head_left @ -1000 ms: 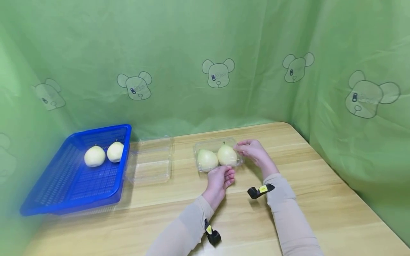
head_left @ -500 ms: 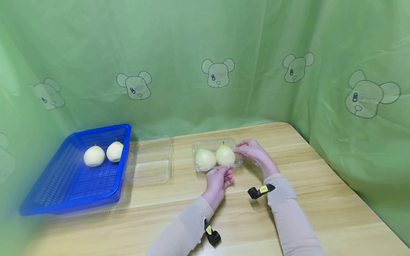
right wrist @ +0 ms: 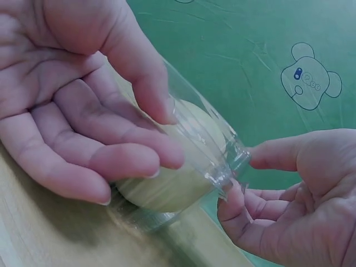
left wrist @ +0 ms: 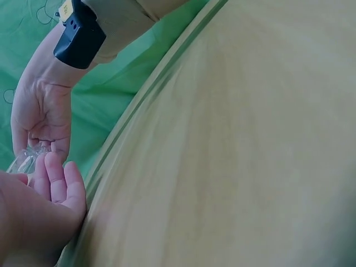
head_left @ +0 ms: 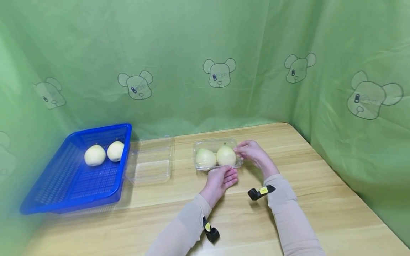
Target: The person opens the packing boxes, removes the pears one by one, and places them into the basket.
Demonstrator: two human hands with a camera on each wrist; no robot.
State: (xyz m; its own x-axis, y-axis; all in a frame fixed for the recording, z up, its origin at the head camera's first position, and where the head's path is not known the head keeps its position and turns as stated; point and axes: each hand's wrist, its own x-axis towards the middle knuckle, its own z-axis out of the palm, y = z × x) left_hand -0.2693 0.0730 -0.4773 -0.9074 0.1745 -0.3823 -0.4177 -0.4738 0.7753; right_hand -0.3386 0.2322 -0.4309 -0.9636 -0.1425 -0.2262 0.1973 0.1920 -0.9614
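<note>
Two pale pears sit side by side in a clear plastic box, toward the back of a wooden table. Left hand: thumb and forefinger pinch the box's near edge; other three fingers loosely extended, slightly bent, holding nothing. Right hand: thumb and forefinger pinch the box at its near right corner, remaining fingers bent in toward the palm. Well to the left, a second clear container lies just beside a blue basket, two more pears inside the latter. Green curtain behind, printed with animal-head outlines.
</note>
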